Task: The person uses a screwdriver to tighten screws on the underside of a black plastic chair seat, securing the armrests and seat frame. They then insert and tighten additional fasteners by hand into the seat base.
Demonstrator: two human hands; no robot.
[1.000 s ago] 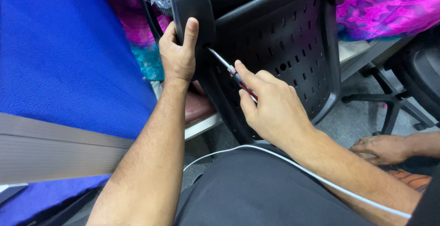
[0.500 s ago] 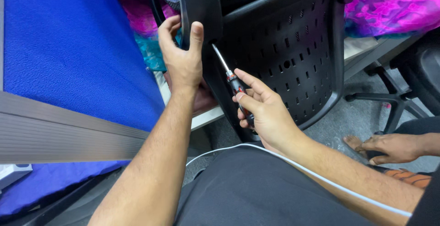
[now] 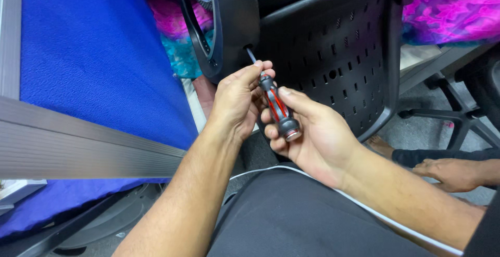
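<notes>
My right hand (image 3: 315, 134) grips the red and black handle of a screwdriver (image 3: 277, 107). Its thin metal shaft points up and left into a hole in the black plastic armrest (image 3: 233, 22) of an office chair. My left hand (image 3: 237, 100) pinches the upper end of the screwdriver handle, near the shaft, with thumb and fingers. The perforated black chair back (image 3: 333, 53) lies on its side just behind both hands.
A blue fabric partition (image 3: 94, 53) with a grey metal frame (image 3: 78, 147) stands at the left. Pink and teal cloth (image 3: 448, 7) lies behind the chair. Another person's foot (image 3: 453, 173) rests on the floor at the right. A chair base (image 3: 458, 121) stands beyond it.
My left hand has let go of the armrest and come down onto the top of the screwdriver handle. The view has shifted, and the screwdriver now stands steeper.
</notes>
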